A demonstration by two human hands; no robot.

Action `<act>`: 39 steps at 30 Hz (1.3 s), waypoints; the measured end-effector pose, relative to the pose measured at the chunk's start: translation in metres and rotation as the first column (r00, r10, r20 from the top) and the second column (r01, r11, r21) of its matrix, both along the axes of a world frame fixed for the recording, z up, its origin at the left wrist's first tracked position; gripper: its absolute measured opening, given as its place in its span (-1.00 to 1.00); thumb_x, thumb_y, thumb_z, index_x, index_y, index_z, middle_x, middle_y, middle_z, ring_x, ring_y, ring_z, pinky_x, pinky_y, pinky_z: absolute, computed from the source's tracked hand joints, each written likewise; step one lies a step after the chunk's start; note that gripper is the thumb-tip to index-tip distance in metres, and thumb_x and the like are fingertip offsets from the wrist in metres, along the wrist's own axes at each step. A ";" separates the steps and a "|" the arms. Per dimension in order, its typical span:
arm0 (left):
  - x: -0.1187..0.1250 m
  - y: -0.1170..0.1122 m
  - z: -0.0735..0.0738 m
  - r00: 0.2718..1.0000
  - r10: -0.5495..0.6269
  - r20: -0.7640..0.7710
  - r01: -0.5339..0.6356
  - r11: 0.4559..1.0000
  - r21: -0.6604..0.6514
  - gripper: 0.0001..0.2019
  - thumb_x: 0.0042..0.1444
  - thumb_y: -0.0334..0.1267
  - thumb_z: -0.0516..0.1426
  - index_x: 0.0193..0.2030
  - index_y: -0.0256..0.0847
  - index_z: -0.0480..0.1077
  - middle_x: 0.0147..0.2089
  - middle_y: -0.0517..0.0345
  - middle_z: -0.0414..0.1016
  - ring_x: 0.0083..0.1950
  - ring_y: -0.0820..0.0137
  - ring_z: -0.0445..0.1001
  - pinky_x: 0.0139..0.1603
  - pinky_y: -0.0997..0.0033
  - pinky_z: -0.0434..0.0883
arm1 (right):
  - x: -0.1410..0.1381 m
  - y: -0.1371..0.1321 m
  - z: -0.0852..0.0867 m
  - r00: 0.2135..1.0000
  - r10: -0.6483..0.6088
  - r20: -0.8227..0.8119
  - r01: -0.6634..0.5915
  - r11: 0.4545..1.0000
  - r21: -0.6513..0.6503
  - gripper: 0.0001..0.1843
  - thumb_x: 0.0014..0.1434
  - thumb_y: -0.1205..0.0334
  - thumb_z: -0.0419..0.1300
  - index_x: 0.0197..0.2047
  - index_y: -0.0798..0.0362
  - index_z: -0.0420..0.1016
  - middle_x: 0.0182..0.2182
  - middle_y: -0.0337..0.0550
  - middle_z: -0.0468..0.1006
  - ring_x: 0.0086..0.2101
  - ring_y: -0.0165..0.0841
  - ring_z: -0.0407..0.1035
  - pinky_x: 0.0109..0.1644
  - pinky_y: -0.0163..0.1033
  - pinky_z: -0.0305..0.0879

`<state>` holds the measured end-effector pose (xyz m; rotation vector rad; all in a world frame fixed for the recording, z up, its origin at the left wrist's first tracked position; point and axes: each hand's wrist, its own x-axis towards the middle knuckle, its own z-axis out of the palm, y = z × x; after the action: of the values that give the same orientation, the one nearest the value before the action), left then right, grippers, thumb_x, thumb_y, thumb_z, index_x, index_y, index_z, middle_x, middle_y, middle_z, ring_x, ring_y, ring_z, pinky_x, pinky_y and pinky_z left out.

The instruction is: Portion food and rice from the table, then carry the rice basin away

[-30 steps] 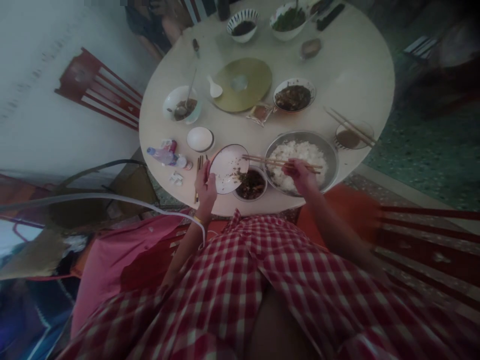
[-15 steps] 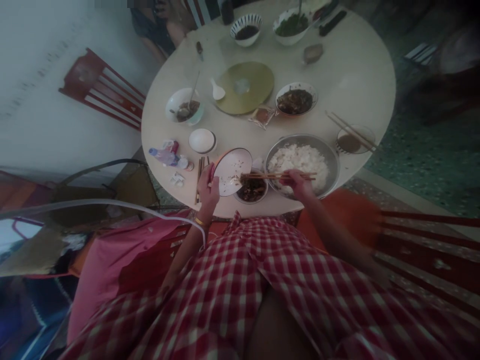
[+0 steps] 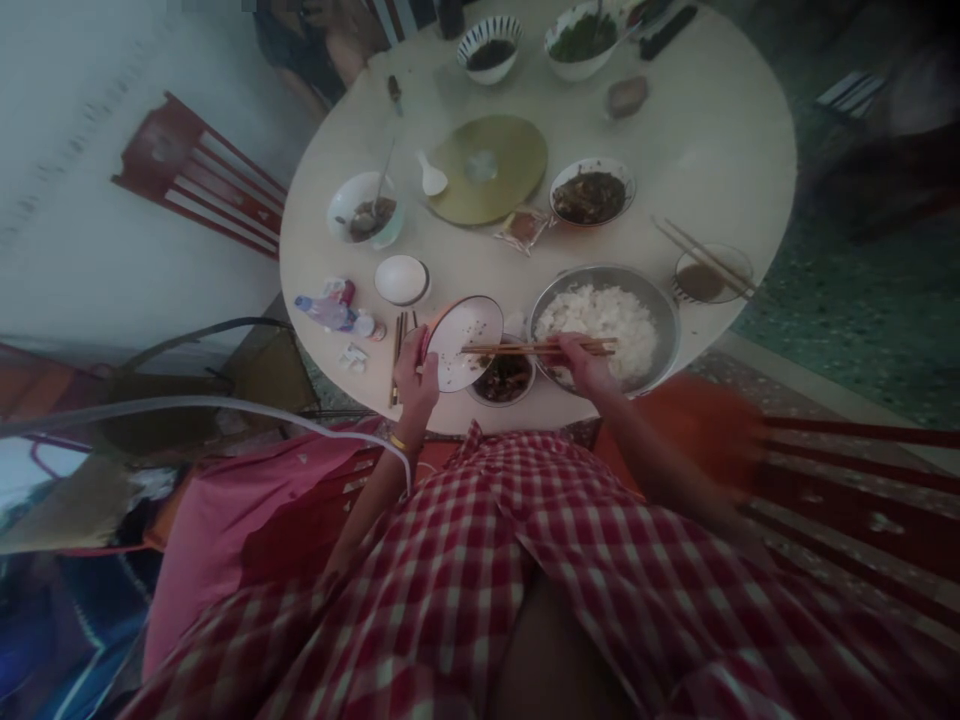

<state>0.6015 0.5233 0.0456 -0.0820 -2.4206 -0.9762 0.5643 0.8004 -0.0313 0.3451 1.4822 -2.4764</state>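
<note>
My left hand (image 3: pixel 417 378) is closed on the rim of a white bowl (image 3: pixel 459 325), which is tilted to the right with dark food bits stuck inside. A pair of wooden chopsticks (image 3: pixel 525 349) is held in my right hand (image 3: pixel 586 366), their tips reaching over the inside of the tilted bowl. Just below those tips and partly under the tilted bowl stands a bowl of dark food (image 3: pixel 508 378). My right hand is over the near left part of a large metal basin (image 3: pixel 667 362) of white rice (image 3: pixel 604 318).
On the round table (image 3: pixel 705 130) are a small white bowl (image 3: pixel 401 279), a bowl with a spoon (image 3: pixel 367 208), a bowl of dark dish (image 3: pixel 591 196), a yellow-green round board (image 3: pixel 491 165) and a bowl with chopsticks (image 3: pixel 705 276). A person's arm (image 3: pixel 352 50) shows at the far left edge.
The chopsticks have moved left, their tips further across the inside of the tilted bowl. My right hand has shifted slightly left with them. Less food shows at the bowl's lower rim.
</note>
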 end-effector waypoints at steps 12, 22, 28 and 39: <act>-0.001 0.000 0.002 0.998 0.055 -0.030 -0.053 0.996 0.075 -0.47 0.26 0.06 -0.02 0.22 -0.23 0.37 0.19 -0.14 0.45 0.25 0.19 0.38 0.31 0.14 0.26 | -0.005 0.010 -0.006 0.992 -0.045 0.117 0.051 0.997 -0.055 -0.65 -0.06 -0.07 0.34 -0.36 0.04 0.50 -0.52 -0.23 0.58 -0.52 -0.40 0.49 -0.41 -0.32 0.48; -0.004 -0.004 0.004 0.978 0.110 -0.178 -0.100 0.993 0.064 -0.46 0.28 0.05 -0.08 0.24 -0.20 0.36 0.19 -0.08 0.46 0.27 0.20 0.36 0.31 0.22 0.26 | 0.011 0.014 0.004 0.981 -0.194 0.017 0.195 0.981 -0.023 -0.62 -0.03 -0.14 0.32 -0.33 -0.01 0.48 -0.48 -0.25 0.58 -0.45 -0.36 0.52 -0.34 -0.27 0.50; -0.002 -0.004 0.002 0.977 0.125 -0.172 -0.111 0.990 0.087 -0.44 0.28 0.07 -0.09 0.27 -0.21 0.32 0.24 -0.08 0.41 0.31 0.18 0.32 0.33 0.20 0.24 | 0.030 -0.001 -0.008 0.973 -0.127 0.192 0.148 0.984 -0.097 -0.61 -0.13 -0.11 0.37 -0.40 0.02 0.47 -0.52 -0.27 0.57 -0.51 -0.40 0.47 -0.42 -0.31 0.47; -0.007 -0.004 -0.003 0.990 0.091 -0.109 -0.080 0.991 0.106 -0.41 0.27 0.09 -0.06 0.28 -0.23 0.32 0.25 -0.14 0.39 0.33 0.17 0.29 0.35 0.17 0.21 | 0.017 0.009 0.005 0.985 -0.127 0.117 0.130 0.991 -0.019 -0.67 -0.09 -0.06 0.34 -0.41 0.03 0.49 -0.56 -0.24 0.55 -0.54 -0.37 0.47 -0.48 -0.30 0.46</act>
<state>0.5947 0.5194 0.0425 0.0023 -2.2481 -1.0250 0.5817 0.8099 -0.0261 0.5863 1.4209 -2.5244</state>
